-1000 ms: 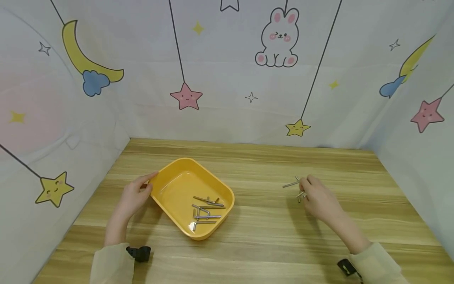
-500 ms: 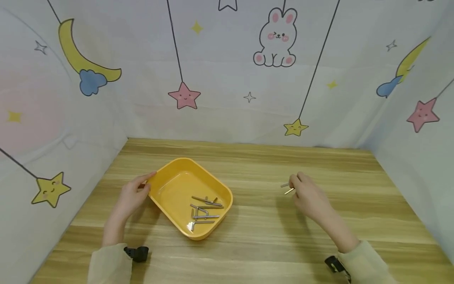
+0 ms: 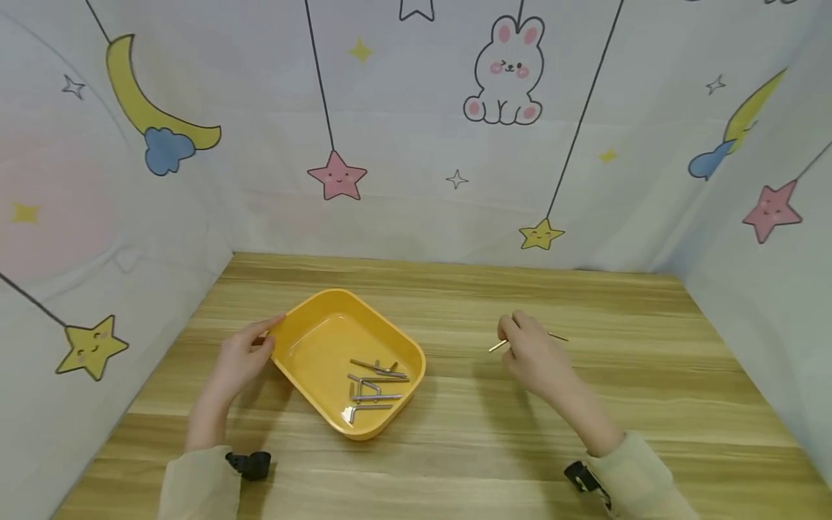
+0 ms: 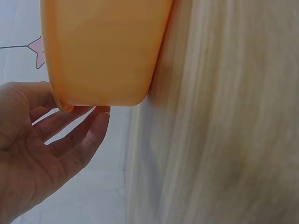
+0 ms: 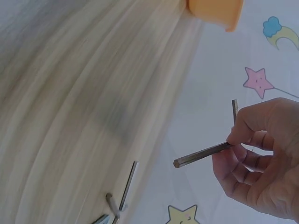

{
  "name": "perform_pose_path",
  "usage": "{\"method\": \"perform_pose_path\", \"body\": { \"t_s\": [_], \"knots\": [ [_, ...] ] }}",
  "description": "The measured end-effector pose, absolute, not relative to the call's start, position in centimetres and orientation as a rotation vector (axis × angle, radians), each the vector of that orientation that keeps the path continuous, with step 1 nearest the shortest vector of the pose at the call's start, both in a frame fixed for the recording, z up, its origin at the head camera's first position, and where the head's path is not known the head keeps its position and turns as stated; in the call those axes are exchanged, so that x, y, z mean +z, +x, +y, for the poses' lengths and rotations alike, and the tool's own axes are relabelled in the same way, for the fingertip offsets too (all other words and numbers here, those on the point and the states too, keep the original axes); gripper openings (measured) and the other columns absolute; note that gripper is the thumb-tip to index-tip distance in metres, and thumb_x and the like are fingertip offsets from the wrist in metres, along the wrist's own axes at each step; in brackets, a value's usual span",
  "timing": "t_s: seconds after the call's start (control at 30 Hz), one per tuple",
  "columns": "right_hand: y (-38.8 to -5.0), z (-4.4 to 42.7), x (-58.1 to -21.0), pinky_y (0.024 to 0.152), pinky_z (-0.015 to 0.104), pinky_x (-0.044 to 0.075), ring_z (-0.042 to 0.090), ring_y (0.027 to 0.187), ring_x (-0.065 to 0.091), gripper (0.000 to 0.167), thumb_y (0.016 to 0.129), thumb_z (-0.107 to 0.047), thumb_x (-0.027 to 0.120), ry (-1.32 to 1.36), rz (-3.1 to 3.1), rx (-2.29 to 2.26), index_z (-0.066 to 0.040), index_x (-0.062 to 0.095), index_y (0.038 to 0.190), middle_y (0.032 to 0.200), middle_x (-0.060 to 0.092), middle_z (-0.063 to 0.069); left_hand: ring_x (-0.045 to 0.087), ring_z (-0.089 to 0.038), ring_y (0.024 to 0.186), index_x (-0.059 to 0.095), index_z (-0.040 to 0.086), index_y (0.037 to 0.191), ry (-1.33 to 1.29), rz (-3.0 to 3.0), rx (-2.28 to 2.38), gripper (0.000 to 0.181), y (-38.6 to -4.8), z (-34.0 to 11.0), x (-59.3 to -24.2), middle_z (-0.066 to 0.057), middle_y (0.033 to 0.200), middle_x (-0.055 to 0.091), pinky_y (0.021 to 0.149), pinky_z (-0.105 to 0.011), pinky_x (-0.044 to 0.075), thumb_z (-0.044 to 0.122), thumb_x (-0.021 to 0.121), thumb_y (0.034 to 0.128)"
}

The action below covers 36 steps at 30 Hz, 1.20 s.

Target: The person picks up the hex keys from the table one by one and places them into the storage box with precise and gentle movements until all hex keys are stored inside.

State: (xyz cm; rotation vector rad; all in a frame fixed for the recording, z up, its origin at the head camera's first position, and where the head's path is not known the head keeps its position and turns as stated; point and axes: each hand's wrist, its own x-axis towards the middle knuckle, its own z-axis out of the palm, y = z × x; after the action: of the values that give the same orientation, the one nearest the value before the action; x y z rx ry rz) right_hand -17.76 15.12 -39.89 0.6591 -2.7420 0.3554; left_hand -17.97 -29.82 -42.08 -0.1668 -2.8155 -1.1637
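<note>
A yellow plastic tray (image 3: pixel 312 401) stands on the table, with several metal hex keys (image 3: pixel 377 397) lying in its near right corner. My left hand (image 3: pixel 242 361) holds the tray's left rim; in the left wrist view its fingers (image 4: pixel 96 133) meet the outer wall. To the right of the tray, my right hand (image 3: pixel 536 354) pinches a hex key (image 5: pixel 201 155) between thumb and fingers. Its long arm points away from the hand, and a short end shows above the fingers. Behind the hand, another hex key (image 3: pixel 557 336) shows partly.
More hex keys (image 5: pixel 127 189) lie on the table in the right wrist view, partly cut off by its lower edge. The wood-grain table (image 3: pixel 455 440) is bounded by white cloth walls (image 3: pixel 416 224) with printed stars, moons and a rabbit.
My right hand has moved left towards the tray, carrying a hex key, and a hex key behind it has come into view. The left hand and the tray have stayed in place.
</note>
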Motion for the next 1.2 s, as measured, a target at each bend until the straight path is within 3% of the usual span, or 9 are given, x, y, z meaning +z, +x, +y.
{"method": "perform_pose_path", "body": {
  "t_s": [0.2, 0.53, 0.77, 1.0, 1.2],
  "knots": [
    [-17.7, 13.5, -39.7, 0.056, 0.023, 0.033, 0.015, 0.064, 0.038, 0.025, 0.069, 0.011, 0.054, 0.678, -2.697, 0.388, -0.007, 0.055, 0.086, 0.076, 0.046, 0.002, 0.056, -0.049, 0.111, 0.050, 0.003, 0.139, -0.167, -2.828, -1.145, 0.041, -18.0, -29.9, -42.0, -0.030, 0.140, 0.047, 0.077, -0.041, 0.055, 0.008, 0.046, 0.0987],
    [-17.5, 11.5, -39.4, 0.056, 0.021, 0.032, 0.013, 0.064, 0.036, 0.027, 0.068, 0.013, 0.059, 0.721, -2.689, 0.428, -0.007, 0.055, 0.086, 0.076, 0.045, 0.000, 0.057, -0.050, 0.110, 0.050, 0.002, 0.139, -0.169, -2.822, -1.139, 0.041, -18.0, -29.8, -41.9, -0.031, 0.140, 0.048, 0.074, -0.038, 0.054, 0.007, 0.046, 0.0979],
    [-17.5, 10.1, -39.0, 0.058, 0.023, 0.038, 0.012, 0.066, 0.040, 0.027, 0.068, 0.011, 0.060, 0.755, -2.662, 0.424, -0.008, 0.056, 0.087, 0.077, 0.047, 0.000, 0.057, -0.050, 0.111, 0.050, 0.001, 0.138, -0.166, -2.819, -1.134, 0.041, -18.0, -29.8, -41.9, -0.031, 0.140, 0.047, 0.079, -0.046, 0.056, 0.006, 0.045, 0.0977],
    [-17.5, 8.7, -38.8, 0.058, 0.022, 0.039, 0.011, 0.067, 0.040, 0.027, 0.070, 0.009, 0.061, 0.791, -2.676, 0.430, -0.010, 0.056, 0.088, 0.079, 0.048, -0.001, 0.057, -0.050, 0.110, 0.051, 0.001, 0.138, -0.173, -2.821, -1.131, 0.041, -18.0, -29.8, -41.9, -0.031, 0.139, 0.048, 0.070, -0.034, 0.054, 0.006, 0.046, 0.0980],
    [-17.3, 7.4, -38.6, 0.060, 0.022, 0.039, 0.011, 0.070, 0.040, 0.030, 0.070, 0.011, 0.062, 0.825, -2.683, 0.459, -0.010, 0.056, 0.090, 0.081, 0.047, -0.001, 0.057, -0.051, 0.110, 0.051, 0.002, 0.138, -0.168, -2.824, -1.125, 0.041, -18.0, -29.8, -41.9, -0.031, 0.139, 0.048, 0.070, -0.034, 0.054, 0.007, 0.045, 0.0980]
  ]
}}
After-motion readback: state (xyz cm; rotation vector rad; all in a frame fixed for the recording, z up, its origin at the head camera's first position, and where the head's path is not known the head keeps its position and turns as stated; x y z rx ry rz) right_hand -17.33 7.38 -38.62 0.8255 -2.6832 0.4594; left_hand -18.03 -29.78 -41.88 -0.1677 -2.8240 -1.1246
